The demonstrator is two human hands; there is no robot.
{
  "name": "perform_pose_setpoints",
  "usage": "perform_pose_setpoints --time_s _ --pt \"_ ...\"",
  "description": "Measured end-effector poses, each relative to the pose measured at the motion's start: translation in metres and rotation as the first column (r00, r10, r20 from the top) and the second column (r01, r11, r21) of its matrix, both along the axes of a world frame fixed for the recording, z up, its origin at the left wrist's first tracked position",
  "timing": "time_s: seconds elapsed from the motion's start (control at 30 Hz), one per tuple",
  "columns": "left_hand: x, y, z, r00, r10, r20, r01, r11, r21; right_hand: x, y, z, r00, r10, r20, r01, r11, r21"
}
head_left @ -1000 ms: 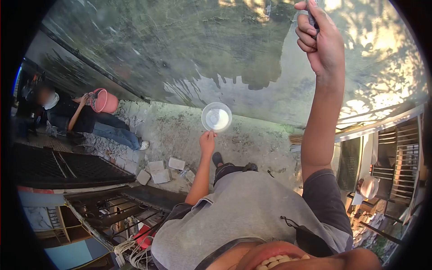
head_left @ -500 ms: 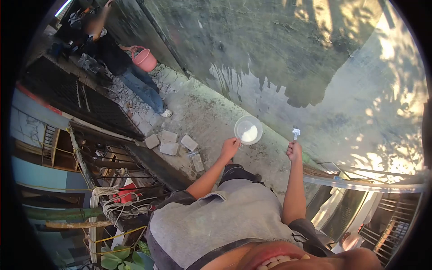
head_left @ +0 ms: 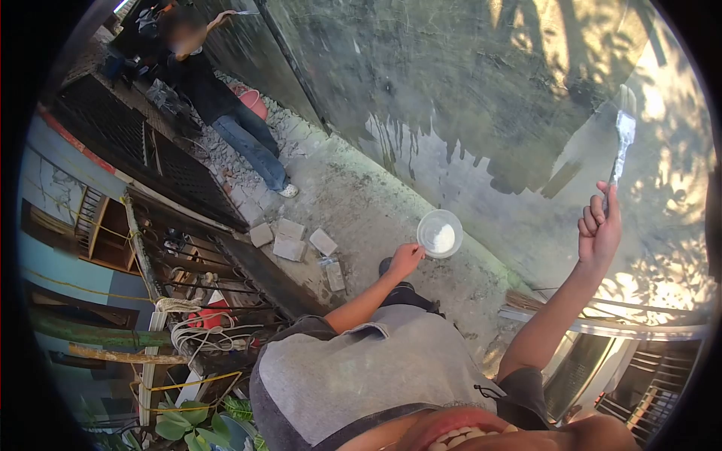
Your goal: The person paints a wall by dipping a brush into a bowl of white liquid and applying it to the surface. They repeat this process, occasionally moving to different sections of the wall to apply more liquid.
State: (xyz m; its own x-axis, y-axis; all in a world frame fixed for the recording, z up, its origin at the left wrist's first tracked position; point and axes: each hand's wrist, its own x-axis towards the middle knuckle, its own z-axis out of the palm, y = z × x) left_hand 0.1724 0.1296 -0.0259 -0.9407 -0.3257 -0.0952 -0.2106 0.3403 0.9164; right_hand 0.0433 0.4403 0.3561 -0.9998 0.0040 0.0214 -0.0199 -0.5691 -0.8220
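Note:
My left hand (head_left: pixel 407 260) is closed on the rim of a clear plastic tub (head_left: pixel 426 225) held in front of my body. White liquid (head_left: pixel 444 239) lies in the tub's bottom. Out to the right, my raised right hand (head_left: pixel 601 229) grips the handle of a paintbrush (head_left: pixel 624 135), its head coated white and its bristles up at the wall. The wall (head_left: pixel 451 90) has a large dark, wet-looking area with a ragged, dripping lower edge above a paler grey part. A short dark stroke (head_left: pixel 562 179) shows beside that edge.
Several concrete blocks (head_left: pixel 289 248) lie on the concrete floor (head_left: pixel 338 180). Farther off, another person (head_left: pixel 241 135) stands on rubble, arm raised to the wall with a brush, near a pink bucket (head_left: pixel 254 104). Coiled rope (head_left: pixel 199 331) hangs on a rack at left.
My right hand has risen up and right, bringing the paintbrush to the wall; a new dark stroke shows. The tub shifted slightly right. The other person no longer holds the pink bucket.

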Motion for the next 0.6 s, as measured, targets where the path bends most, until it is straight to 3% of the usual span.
perform_pose_setpoints --time_s 0.13,0.27,0.33,0.43,0.47,0.53,0.6 --pt "-0.003 0.005 0.01 0.997 -0.057 0.054 0.058 0.998 -0.023 0.0 0.006 0.053 0.975 -0.106 -0.193 0.131 0.984 0.123" --pt "-0.011 0.012 0.022 0.997 -0.06 0.043 0.06 0.998 -0.004 -0.042 0.021 0.013 0.981 -0.115 -0.155 0.143 0.972 0.187" --pt "-0.016 0.011 0.001 0.997 -0.076 -0.004 0.076 0.997 0.025 -0.063 0.028 -0.056 0.993 -0.115 -0.025 0.117 0.964 0.238" --pt "-0.015 0.007 -0.003 0.996 -0.08 -0.047 0.084 0.992 0.092 -0.066 0.037 -0.233 0.938 -0.108 0.33 -0.004 0.947 0.321" --pt "-0.012 0.007 -0.004 0.992 -0.123 -0.037 0.126 0.987 0.103 -0.052 0.038 -0.296 0.865 -0.098 0.492 -0.056 0.956 0.289" --pt "-0.012 0.002 -0.002 0.997 -0.067 -0.036 0.071 0.992 0.103 -0.022 0.033 -0.403 0.604 -0.096 0.791 -0.025 0.99 0.139" --pt "-0.008 -0.004 -0.001 0.997 -0.072 -0.04 0.076 0.993 0.095 0.002 0.026 -0.437 0.552 -0.093 0.829 0.003 0.994 0.11"
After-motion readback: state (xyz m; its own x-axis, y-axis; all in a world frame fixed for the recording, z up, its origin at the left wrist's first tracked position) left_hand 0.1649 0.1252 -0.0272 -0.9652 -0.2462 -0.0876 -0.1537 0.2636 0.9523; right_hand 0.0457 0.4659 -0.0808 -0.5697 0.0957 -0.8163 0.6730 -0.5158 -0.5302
